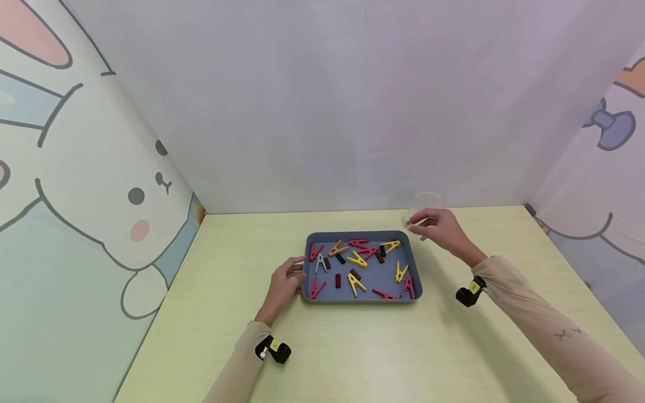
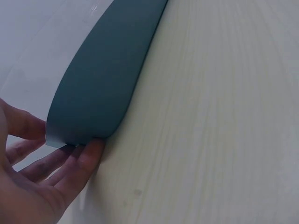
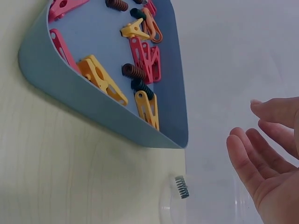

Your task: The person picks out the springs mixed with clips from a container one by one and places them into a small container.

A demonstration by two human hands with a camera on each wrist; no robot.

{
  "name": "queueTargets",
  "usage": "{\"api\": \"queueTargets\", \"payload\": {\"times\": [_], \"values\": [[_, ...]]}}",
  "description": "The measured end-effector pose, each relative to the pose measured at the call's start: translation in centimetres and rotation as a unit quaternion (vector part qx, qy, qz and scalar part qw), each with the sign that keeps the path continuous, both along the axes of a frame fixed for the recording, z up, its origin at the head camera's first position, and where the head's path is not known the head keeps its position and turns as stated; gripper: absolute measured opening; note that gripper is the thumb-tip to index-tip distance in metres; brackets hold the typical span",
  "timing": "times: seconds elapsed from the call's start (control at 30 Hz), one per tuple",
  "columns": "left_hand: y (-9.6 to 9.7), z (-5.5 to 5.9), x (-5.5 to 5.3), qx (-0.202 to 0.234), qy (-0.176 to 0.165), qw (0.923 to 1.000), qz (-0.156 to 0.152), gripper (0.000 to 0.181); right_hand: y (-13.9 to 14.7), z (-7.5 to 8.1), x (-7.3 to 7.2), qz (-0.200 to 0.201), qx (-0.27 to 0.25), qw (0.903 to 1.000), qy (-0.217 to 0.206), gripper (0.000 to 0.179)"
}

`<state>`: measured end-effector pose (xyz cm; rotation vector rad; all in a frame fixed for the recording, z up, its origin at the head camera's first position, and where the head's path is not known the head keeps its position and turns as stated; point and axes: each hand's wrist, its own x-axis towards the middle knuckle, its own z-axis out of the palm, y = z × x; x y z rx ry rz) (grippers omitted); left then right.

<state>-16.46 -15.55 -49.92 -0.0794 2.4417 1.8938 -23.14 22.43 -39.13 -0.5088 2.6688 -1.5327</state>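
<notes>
A blue-grey tray (image 1: 330, 300) holds plastic clips in red, yellow (image 1: 401, 272), orange (image 1: 338, 248) and grey, with short brown (image 3: 133, 71) and dark green springs among them. My left hand (image 1: 282, 286) rests against the tray's left end, its fingertips touching the outer wall. In the left wrist view the fingers (image 2: 74, 179) meet the tray's corner. Beyond the tray's far right corner, my right hand (image 1: 436, 226) hovers by a clear cup (image 1: 426, 198), fingers apart and holding nothing. A dark spring (image 3: 181, 186) shows at the cup in the right wrist view.
Under everything is a pale wood-grain table (image 1: 242, 235). A plain white curtain (image 1: 312, 112) hangs right behind its far edge, close to the cup. Cartoon-printed panels stand at the left (image 1: 101, 212) and right (image 1: 589, 218).
</notes>
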Motion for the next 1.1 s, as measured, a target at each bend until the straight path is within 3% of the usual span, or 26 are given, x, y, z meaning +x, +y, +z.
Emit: {"api": "queueTargets", "payload": {"times": [0.33, 0.57, 0.63, 0.77, 0.97, 1.1], "values": [[0.0, 0.0, 0.1, -0.002, -0.003, 1.0000, 0.008, 0.043, -0.6, -0.5, 0.2, 0.002, -0.006, 1.0000, -0.004, 0.024], [0.0, 0.0, 0.1, 0.005, 0.000, 1.0000, 0.005, 0.043, 0.3, -3.7, -1.3, -0.001, -0.002, 1.0000, -0.005, 0.030], [0.0, -0.1, 0.1, 0.004, 0.003, 1.0000, 0.003, 0.043, 0.3, -4.0, -1.4, -0.002, -0.002, 1.0000, -0.003, 0.032], [0.1, -0.1, 0.0, 0.003, 0.004, 1.0000, 0.003, 0.043, -0.1, -3.8, -1.0, -0.003, 0.004, 0.9999, -0.009, 0.034], [0.1, 0.0, 0.0, 0.001, 0.002, 1.0000, 0.004, 0.042, -1.3, -2.0, 0.5, 0.013, -0.005, 0.9999, -0.007, 0.024], [0.1, 0.0, 0.0, 0.002, 0.000, 1.0000, 0.006, 0.042, -1.4, -2.8, 0.3, 0.018, -0.007, 0.9998, -0.002, 0.021]]}}
